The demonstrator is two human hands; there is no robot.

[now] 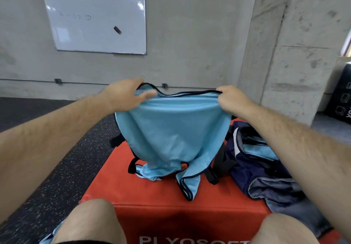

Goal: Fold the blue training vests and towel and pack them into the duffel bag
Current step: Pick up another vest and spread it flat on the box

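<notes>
The left hand (125, 95) and right hand (230, 99), held apart, each pinch the black-trimmed edge of a blue vest (171, 129) hanging over the red box (114, 183); folding seems at its start, and the corners likely need bringing together next. Rightward, the forearm hides part of the open duffel bag (245, 169), and whether the grey cloth (275, 192) is the towel is unclear.

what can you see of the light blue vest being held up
The vest is light blue, thin, smooth-looking fabric with black binding along its edges. It hangs spread and upside down: the left hand and right hand each grip its upper edge, which sags between them, while its looped shoulder straps trail onto the red box below. The navy duffel bag lies just to its right.
</notes>
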